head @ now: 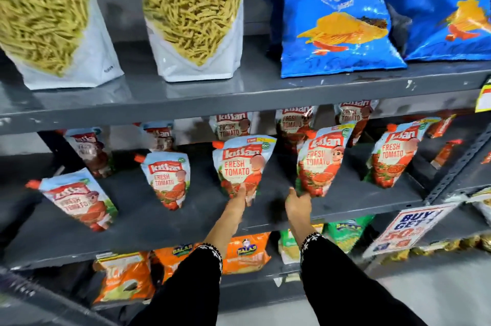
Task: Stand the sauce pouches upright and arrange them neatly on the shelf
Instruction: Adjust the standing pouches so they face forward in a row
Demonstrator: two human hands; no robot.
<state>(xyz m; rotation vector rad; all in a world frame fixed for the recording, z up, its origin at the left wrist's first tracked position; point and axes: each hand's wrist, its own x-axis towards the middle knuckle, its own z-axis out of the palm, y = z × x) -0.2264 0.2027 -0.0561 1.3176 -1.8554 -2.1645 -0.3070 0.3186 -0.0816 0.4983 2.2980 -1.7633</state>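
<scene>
Several tomato sauce pouches with orange caps stand upright in two rows on the dark grey middle shelf (148,222). My left hand (237,204) touches the base of the centre front pouch (243,166); whether it grips it I cannot tell. My right hand (297,206) reaches the bottom left corner of the neighbouring pouch (320,163), fingers extended against it. Other front pouches stand at far left (79,198), left of centre (166,179) and right (393,158). Back-row pouches (231,125) stand behind them.
On the shelf above stand green-and-white sev bags (191,20) and blue chip bags (337,20). Orange and green snack bags (247,251) fill the shelf below. A white promo sign (409,227) hangs at the right. A metal upright (457,163) bounds the right side.
</scene>
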